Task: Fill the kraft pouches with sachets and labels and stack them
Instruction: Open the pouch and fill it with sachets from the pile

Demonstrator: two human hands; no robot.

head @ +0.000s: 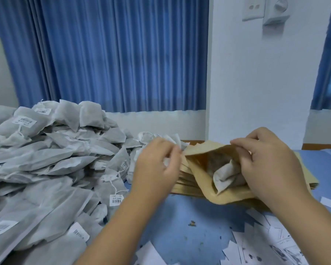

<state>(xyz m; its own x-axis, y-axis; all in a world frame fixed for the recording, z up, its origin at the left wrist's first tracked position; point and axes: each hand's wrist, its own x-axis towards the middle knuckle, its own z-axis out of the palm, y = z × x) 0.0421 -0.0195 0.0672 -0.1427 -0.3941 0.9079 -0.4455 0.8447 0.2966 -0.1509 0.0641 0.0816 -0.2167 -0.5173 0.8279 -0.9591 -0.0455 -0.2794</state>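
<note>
My right hand [269, 163] pinches the top edge of an open kraft pouch [204, 155] and holds its mouth wide. A white sachet [225, 175] lies inside the pouch, partly showing. My left hand [157, 165] holds another white sachet [173, 140] just left of the pouch mouth, with fingers curled round it. The open pouch rests on a flat stack of kraft pouches [185, 186]. A big heap of grey-white sachets [46, 159] with barcode tags fills the left of the table.
The table has a blue top [182, 226] with small dark crumbs on it. Loose white paper labels [271, 243] lie scattered at the lower right. Blue curtains and a white wall stand behind the table.
</note>
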